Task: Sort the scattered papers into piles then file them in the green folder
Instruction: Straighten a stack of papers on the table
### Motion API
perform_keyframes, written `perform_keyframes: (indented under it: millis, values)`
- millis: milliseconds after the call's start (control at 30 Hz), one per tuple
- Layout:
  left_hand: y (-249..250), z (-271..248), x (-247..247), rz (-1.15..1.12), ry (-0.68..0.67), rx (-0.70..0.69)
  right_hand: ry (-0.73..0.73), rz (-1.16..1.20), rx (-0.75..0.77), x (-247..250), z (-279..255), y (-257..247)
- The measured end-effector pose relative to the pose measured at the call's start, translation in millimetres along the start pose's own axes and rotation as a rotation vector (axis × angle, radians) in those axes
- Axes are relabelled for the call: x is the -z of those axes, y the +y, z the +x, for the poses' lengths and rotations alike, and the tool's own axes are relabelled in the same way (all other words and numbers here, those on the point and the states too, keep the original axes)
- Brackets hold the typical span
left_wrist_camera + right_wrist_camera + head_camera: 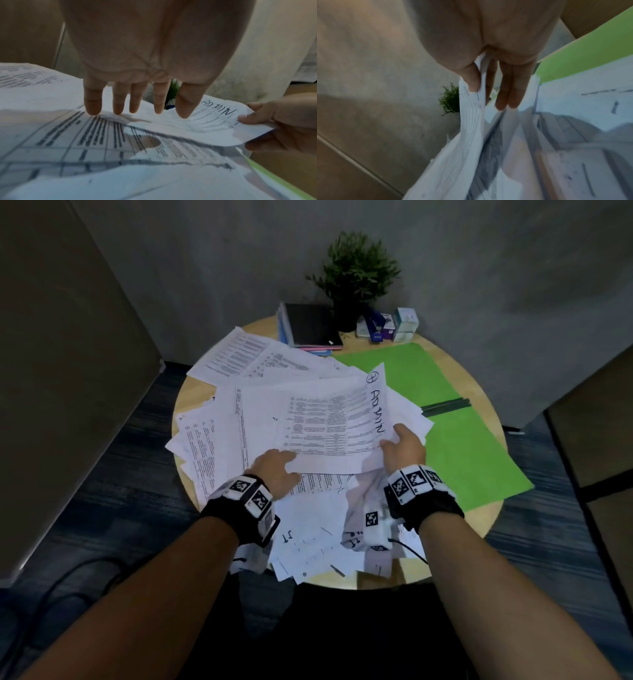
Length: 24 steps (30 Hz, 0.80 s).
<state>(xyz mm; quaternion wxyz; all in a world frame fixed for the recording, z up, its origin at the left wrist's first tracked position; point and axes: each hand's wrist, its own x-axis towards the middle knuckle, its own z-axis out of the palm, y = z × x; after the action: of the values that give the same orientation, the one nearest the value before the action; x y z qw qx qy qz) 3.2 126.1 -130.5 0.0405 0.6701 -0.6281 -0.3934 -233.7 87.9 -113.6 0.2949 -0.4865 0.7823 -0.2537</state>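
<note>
Many printed sheets [212, 446] lie scattered over a round wooden table [476, 518]. On top is a sheet hand-marked "ADMIN" [329, 422], lifted off the heap. My right hand [400, 443] pinches its near right corner, thumb on top and fingers beneath, as the right wrist view [488, 92] shows. My left hand [277, 470] is at the sheet's near left edge. Its fingers [137, 102] are straight, with their tips on the papers [85, 148] below. The open green folder [462, 446] lies flat to the right, partly under the heap.
A black clip strip [445, 407] lies across the folder. At the table's back stand a potted plant [356, 275], a stack of notebooks with a black one on top [310, 325], and small boxes with a blue stapler [390, 326]. Walls close in behind.
</note>
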Motion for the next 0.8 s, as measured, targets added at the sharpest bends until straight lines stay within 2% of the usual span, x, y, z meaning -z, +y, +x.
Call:
perform_keyframes:
  millis: [100,167,333,433,500,600,700,800]
  values:
    - [-1.5,-20.0,10.7,-0.150,0.092,-0.100,0.043,0.127,0.105,19.6,-19.0,-7.9]
    - [-1.4,-33.5,22.4,-0.161,0.186,-0.144,0.050,0.133,0.208,39.9,-33.0,-15.6]
    - [14.5,-50.3,56.2,-0.305,0.416,-0.251,-0.086,0.106,0.410,82.7,-43.4,-38.5]
    - [30.4,-47.8,71.2,-0.433,0.401,-0.314,-0.177,0.048,0.514,103.1,-42.5,-49.7]
    - [35.8,-42.8,73.0,-0.502,0.355,-0.293,-0.216,0.081,0.571,112.6,-39.2,-61.4]
    - [36.1,-39.4,63.2,-0.598,0.363,-0.202,-0.175,0.186,0.521,108.4,-26.9,-76.1]
    - [13.1,-34.2,51.2,-0.642,0.451,-0.092,-0.184,0.332,0.423,83.5,-20.1,-80.9]
    - [-15.5,-25.4,50.4,-0.642,0.481,-0.007,-0.249,0.217,0.315,43.5,-13.7,-67.2]
